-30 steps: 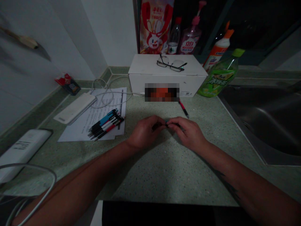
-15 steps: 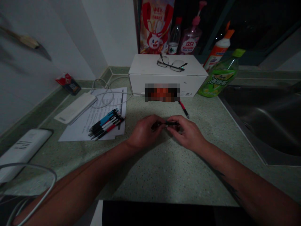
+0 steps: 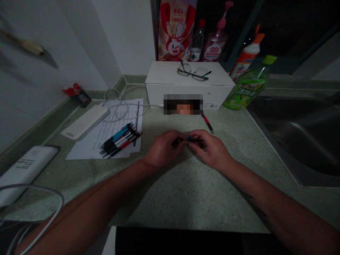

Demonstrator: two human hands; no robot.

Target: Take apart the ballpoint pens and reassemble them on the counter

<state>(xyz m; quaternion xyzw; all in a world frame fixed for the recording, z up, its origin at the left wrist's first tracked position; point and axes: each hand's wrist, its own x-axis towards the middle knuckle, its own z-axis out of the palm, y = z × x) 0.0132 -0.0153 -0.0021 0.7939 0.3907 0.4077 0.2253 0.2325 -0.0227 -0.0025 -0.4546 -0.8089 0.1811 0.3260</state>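
Because the small dark pen piece [image 3: 193, 140] is pinched from both ends, the left hand [image 3: 162, 150] and the right hand [image 3: 211, 150] are drawn close together over the speckled green countertop [image 3: 186, 198]. Its exact form cannot be made out, since most of it is covered and the light is dim. The left fingers [image 3: 176, 136] are curled narrowly around one end, and the right fingers [image 3: 198, 135] are closed on the other, with a small blue glint showing just between the two sets of fingertips. This two-handed hold appears to be needed because the piece is so small.

To the left of the fingers, a bundle of pens [image 3: 119, 140] is laid together on printed sheets of paper [image 3: 82, 152], with a white power bank [image 3: 85, 122] beside them. Ahead of the fingers and slightly to the right, a single red-and-black pen [image 3: 207, 123] is left lying apart, just in front of a white cardboard box [image 3: 170, 88], on which a pair of glasses [image 3: 193, 73] is set. Further to the right of the hands, a stainless steel sink [image 3: 300, 141] is seen.

Compared with the frame half a second earlier, less of the piece is exposed between the hands, and the blue glint can now be seen.
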